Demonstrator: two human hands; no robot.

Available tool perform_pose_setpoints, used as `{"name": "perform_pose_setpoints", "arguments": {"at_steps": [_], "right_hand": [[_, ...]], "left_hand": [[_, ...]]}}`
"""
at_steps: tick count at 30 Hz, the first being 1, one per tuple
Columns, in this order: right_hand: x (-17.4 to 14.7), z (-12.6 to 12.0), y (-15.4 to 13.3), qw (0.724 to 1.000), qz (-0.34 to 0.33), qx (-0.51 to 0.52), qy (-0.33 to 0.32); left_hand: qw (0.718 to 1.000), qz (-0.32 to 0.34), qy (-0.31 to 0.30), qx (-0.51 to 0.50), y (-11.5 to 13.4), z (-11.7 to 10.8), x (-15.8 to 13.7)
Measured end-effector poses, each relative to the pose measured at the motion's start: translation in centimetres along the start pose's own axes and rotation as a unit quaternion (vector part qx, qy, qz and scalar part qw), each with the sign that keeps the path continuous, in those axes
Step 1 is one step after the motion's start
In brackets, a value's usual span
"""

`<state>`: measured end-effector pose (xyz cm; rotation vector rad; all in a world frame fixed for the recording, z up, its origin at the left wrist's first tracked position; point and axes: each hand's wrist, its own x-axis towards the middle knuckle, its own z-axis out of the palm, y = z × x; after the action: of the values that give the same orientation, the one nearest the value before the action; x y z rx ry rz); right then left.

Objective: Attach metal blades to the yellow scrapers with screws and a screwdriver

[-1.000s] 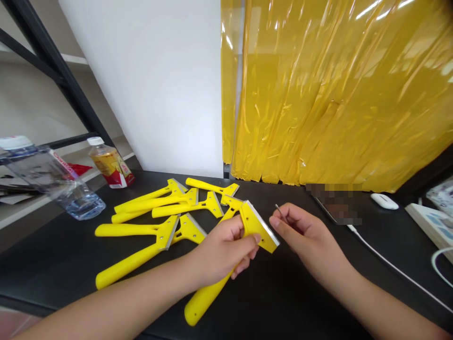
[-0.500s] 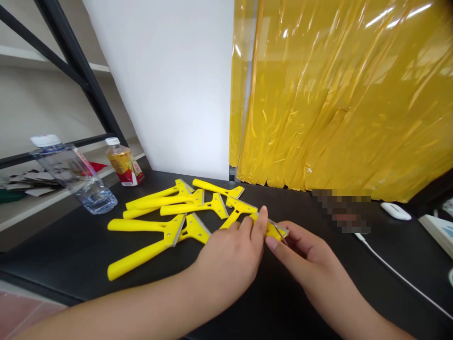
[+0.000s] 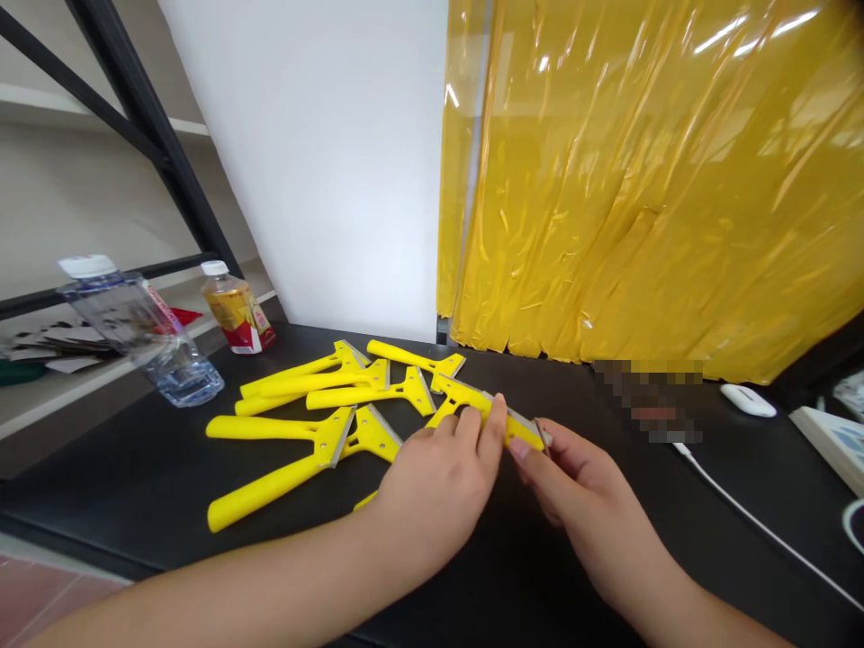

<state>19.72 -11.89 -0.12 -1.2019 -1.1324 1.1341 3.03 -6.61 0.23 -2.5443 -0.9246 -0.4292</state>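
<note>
My left hand (image 3: 445, 472) is closed around a yellow scraper (image 3: 525, 434), fingers folded over its head and handle. The handle's end shows beneath my left wrist, and a metal blade edge runs along the head. At the head's right end, my right hand (image 3: 580, 486) is closed in a pinch, its thumb against the yellow face. A thin metal piece (image 3: 543, 436) stands by those fingertips; its kind is unclear. Just behind my left fingers lies another scraper (image 3: 460, 392), partly covered. Several more yellow scrapers (image 3: 330, 438) are spread on the left, some overlapping.
The black table (image 3: 297, 585) bears a clear bottle (image 3: 168, 351) and a smaller drink bottle (image 3: 239, 310) at the left. On the right are a white case (image 3: 748, 400), a white cable (image 3: 742, 513) and a pixelated object (image 3: 648, 405). Yellow plastic sheeting (image 3: 641, 198) hangs behind.
The held scraper's head has turned, showing more of its yellow face and blade edge. My right fingers and the thin metal piece have shifted to its right end. The handle's end has come into view.
</note>
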Motion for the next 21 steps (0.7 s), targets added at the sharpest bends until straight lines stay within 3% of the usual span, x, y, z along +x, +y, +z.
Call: {"name": "perform_pose_setpoints", "arguments": {"at_steps": [4, 6, 8, 11, 13, 15, 17, 21], "right_hand": [[0.9, -1.2, 0.9, 0.999, -0.018, 0.022, 0.031], [1.5, -2.0, 1.0, 0.998, -0.035, 0.030, 0.036], [1.9, -2.6, 1.0, 0.998, -0.046, 0.028, 0.022], [2.0, -2.6, 0.6, 0.998, -0.056, 0.017, -0.014], [1.9, -2.4, 0.4, 0.998, -0.055, 0.009, -0.027], [1.8, -2.3, 0.1, 0.998, -0.055, -0.008, -0.032], [1.8, -2.4, -0.1, 0.997, -0.057, -0.037, -0.042], [2.1, -3.1, -0.1, 0.990, -0.065, -0.110, -0.062]], "left_hand": [[0.989, -0.034, 0.047, -0.137, -0.2, -0.2, -0.1], [0.948, -0.096, 0.065, -0.296, -0.5, -0.2, 0.0], [0.852, -0.180, 0.050, -0.489, -0.7, -0.2, 0.3], [0.651, -0.246, -0.027, -0.718, -1.0, -0.5, 1.1], [0.567, -0.251, -0.073, -0.781, -1.2, -0.7, 1.5], [0.529, -0.254, -0.089, -0.805, -1.4, -0.9, 1.7], [0.509, -0.257, -0.085, -0.817, -1.4, -0.9, 1.6], [0.500, -0.271, -0.070, -0.820, -1.4, -0.7, 1.5]]}}
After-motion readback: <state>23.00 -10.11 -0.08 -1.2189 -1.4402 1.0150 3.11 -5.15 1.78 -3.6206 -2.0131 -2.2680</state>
